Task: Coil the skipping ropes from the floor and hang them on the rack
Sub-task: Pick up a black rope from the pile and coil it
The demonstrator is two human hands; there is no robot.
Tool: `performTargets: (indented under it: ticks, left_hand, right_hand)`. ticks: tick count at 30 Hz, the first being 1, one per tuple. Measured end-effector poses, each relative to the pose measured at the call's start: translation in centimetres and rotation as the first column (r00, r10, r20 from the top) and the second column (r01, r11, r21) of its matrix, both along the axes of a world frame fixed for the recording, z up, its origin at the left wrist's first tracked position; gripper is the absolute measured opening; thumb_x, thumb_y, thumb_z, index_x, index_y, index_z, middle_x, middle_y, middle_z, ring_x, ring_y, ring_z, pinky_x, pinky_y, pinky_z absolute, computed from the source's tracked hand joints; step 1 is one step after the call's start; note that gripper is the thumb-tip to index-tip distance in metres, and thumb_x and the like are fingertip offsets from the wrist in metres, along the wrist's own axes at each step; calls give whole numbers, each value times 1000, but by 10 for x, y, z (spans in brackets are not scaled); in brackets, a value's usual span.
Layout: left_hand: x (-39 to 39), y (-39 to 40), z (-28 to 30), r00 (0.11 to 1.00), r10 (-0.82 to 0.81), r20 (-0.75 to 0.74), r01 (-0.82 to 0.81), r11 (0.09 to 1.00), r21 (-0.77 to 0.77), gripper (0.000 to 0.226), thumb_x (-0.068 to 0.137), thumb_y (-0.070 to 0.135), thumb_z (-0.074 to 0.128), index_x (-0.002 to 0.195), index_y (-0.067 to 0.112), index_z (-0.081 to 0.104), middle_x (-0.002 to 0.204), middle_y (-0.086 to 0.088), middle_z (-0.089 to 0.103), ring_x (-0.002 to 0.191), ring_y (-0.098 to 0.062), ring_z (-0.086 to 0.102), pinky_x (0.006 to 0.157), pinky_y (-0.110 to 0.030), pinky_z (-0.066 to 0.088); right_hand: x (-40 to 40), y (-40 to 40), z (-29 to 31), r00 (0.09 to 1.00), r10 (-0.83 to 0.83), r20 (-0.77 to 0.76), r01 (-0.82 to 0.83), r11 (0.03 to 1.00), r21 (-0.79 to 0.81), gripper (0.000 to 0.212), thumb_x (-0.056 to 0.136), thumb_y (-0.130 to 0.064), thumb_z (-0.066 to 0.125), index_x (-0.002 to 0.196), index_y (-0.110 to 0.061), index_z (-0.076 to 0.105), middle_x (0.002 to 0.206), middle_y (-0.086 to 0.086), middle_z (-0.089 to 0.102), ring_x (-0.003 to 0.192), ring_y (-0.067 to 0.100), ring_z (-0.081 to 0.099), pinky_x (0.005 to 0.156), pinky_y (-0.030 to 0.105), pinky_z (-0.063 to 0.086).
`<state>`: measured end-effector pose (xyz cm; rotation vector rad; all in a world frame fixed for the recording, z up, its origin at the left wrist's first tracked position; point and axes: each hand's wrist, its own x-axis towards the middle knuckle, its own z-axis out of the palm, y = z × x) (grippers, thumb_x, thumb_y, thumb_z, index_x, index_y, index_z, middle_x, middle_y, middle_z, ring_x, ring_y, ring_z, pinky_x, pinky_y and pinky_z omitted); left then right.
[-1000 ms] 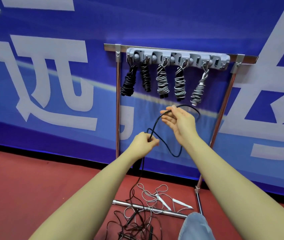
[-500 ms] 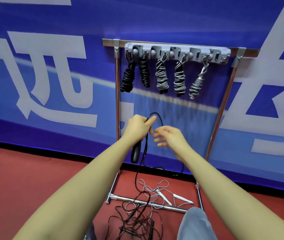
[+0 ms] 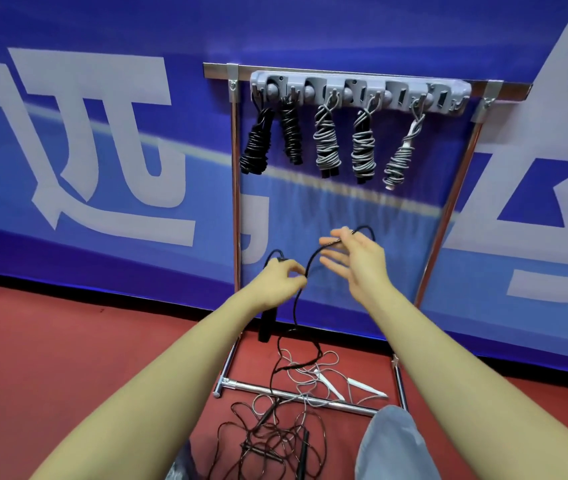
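Fingers of left hand [image 3: 280, 278] pinch the black rope [image 3: 296, 306]; right hand [image 3: 357, 261] pinches it, fingers otherwise spread

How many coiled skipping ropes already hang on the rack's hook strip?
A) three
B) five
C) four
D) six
B: five bundles hang from the grey hook strip: two black coils at the left, then three grey coils, the last tilted.
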<state>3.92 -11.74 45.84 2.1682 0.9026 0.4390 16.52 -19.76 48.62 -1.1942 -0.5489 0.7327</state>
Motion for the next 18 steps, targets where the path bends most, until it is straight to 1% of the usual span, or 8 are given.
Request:
performTargets:
  ticks: [2, 4, 6, 8, 11, 14, 16, 18]
  left_hand:
    - [-3, -8, -9, 1000, -30, 3, 30, 998, 54, 21, 91, 23, 56, 109, 15, 62, 74, 2, 41, 56, -9, 43, 52, -12, 31]
    - [1, -9, -10, 998, 9, 58, -13, 996, 84, 18, 92, 26, 57, 97, 12, 68, 66, 0, 53, 58, -10, 46, 58, -18, 34]
    - [5, -7, -6, 995, 54, 88, -61, 995, 81, 21, 92, 27, 57, 91, 11, 71, 72, -5, 64, 62, -10, 50, 58, -16, 36]
    - [7, -6, 1, 994, 64, 93, -71, 995, 74, 21, 91, 28, 59, 88, 13, 73, 74, -8, 65, 58, -8, 48, 50, -9, 35]
    - [8, -5, 13, 986, 83, 144, -91, 994, 53, 20, 90, 29, 60, 81, 15, 71, 75, -6, 67, 51, -7, 43, 43, -9, 32]
    - [11, -4, 27, 972, 110, 207, -123, 991, 50, 19, 89, 28, 60, 86, 16, 74, 73, 4, 65, 43, 1, 45, 43, -8, 32]
    - [12, -5, 37, 965, 115, 234, -127, 991, 38, 18, 89, 27, 60, 87, 17, 74, 71, 7, 64, 40, 4, 44, 45, -9, 33]
    - [12, -4, 45, 949, 122, 289, -131, 991, 10, 18, 89, 28, 60, 86, 16, 74, 69, 7, 63, 37, 2, 42, 45, -12, 33]
  right_hand:
    - [5, 2, 8, 999, 2, -52, 0, 999, 45, 22, 100, -22, 48, 91, -7, 61, 87, 10, 71, 76, 20, 68, 65, 27, 57]
    - [8, 3, 13, 996, 3, -84, 4, 996, 85, 23, 100, -23, 47, 92, -6, 61, 87, 10, 71, 78, 20, 68, 65, 26, 56]
    - [13, 3, 15, 994, 14, -112, 1, 992, 128, 25, 101, -26, 45, 94, -7, 60, 90, 10, 71, 80, 21, 69, 66, 27, 56]
    - [16, -1, 11, 995, 47, -91, -37, 993, 111, 29, 101, -32, 44, 98, -8, 60, 95, 10, 71, 86, 24, 70, 69, 33, 57]
    - [10, -7, -11, 988, 123, 99, -114, 990, -88, 19, 99, -22, 48, 105, -10, 61, 106, 13, 69, 93, 26, 67, 80, 36, 56]
    - [0, -12, -43, 874, 329, 359, -193, 911, -365, 16, 94, -8, 52, 106, -16, 60, 109, 10, 66, 90, 20, 61, 81, 32, 51]
    - [-7, -11, -59, 769, 460, 444, -212, 839, -502, 14, 91, -13, 57, 101, -20, 62, 96, 8, 67, 78, 17, 58, 75, 32, 48]
    - [-10, -8, -63, 759, 423, 495, -148, 852, -502, 10, 89, -14, 60, 83, -21, 62, 80, 8, 70, 64, 18, 55, 66, 31, 44]
